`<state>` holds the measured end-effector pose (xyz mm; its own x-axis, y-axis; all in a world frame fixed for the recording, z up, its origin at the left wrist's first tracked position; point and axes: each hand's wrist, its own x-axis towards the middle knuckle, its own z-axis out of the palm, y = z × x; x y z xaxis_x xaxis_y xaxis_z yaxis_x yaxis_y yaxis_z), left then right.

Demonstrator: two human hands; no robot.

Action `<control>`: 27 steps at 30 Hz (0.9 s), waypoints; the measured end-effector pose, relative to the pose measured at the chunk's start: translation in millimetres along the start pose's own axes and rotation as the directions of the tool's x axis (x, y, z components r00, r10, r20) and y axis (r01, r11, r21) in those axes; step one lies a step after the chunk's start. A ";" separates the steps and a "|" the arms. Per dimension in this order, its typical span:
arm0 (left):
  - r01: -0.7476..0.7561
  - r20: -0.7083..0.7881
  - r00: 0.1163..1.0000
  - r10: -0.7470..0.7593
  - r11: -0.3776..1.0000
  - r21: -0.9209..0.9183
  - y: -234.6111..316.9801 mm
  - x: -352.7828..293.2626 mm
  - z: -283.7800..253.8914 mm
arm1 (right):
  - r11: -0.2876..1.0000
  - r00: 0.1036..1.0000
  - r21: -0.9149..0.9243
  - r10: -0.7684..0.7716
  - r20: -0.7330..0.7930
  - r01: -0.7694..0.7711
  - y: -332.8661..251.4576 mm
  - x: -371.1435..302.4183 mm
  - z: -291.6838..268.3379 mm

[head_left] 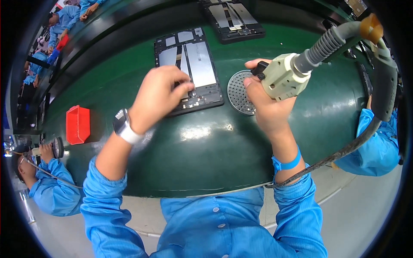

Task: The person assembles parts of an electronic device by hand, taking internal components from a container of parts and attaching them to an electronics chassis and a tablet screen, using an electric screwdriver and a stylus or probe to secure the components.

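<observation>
The tablet (205, 69) lies on the green table (180, 165), ahead of the person and near the middle, its silver plates and dark strips bare and its black frame slightly turned. The left hand (155, 94) is over its lower left part, fingers curled, thumb and index finger near each other above the small parts at the near end. I cannot tell whether those 2 tips meet or hold anything small. A watch (120, 121) sits on the left wrist.

The right hand (272, 107) is clamped on a pale tool (282, 76) with a black lever. A grey ribbed hose (328, 43) leaves the tool toward the upper right, up to an orange wrap (371, 28); a dark cable (344, 150) curves down past the right forearm, where a blue band (287, 164) rings the wrist. Just right of the tablet is a round grey disc (237, 91) full of holes, partly behind the right hand.

A 2nd tablet (246, 16) lies farther off, also opened. A red box (78, 127) stands well to the left. Beyond it, 1 co-worker (56, 185) in blue holds a similar tool; at the right edge is another person's blue sleeve (365, 148)
</observation>
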<state>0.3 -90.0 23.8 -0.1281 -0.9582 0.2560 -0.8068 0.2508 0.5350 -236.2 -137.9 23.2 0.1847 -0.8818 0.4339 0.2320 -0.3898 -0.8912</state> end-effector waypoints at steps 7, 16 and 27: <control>-0.090 -0.125 0.982 0.144 0.927 0.364 13.0 -56.2 34.0 | 0.995 0.995 -0.021 0.098 0.012 -0.097 -5.0 -2.5 -4.4; 0.125 -0.327 0.937 0.121 0.757 0.641 -85.9 -40.7 -3.3 | 0.982 0.985 0.106 0.163 -0.059 -0.156 -0.5 8.5 -7.9; 0.193 -0.561 0.816 0.139 0.849 0.492 -127.0 15.7 16.6 | 0.966 0.974 0.127 0.225 0.010 -0.225 7.5 2.3 -2.7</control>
<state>91.2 -139.2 -53.4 0.1065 -0.6697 0.7349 -0.9934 -0.0398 0.1077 -236.6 -143.7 17.2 0.2418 -0.9442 0.2235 0.3037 -0.1451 -0.9417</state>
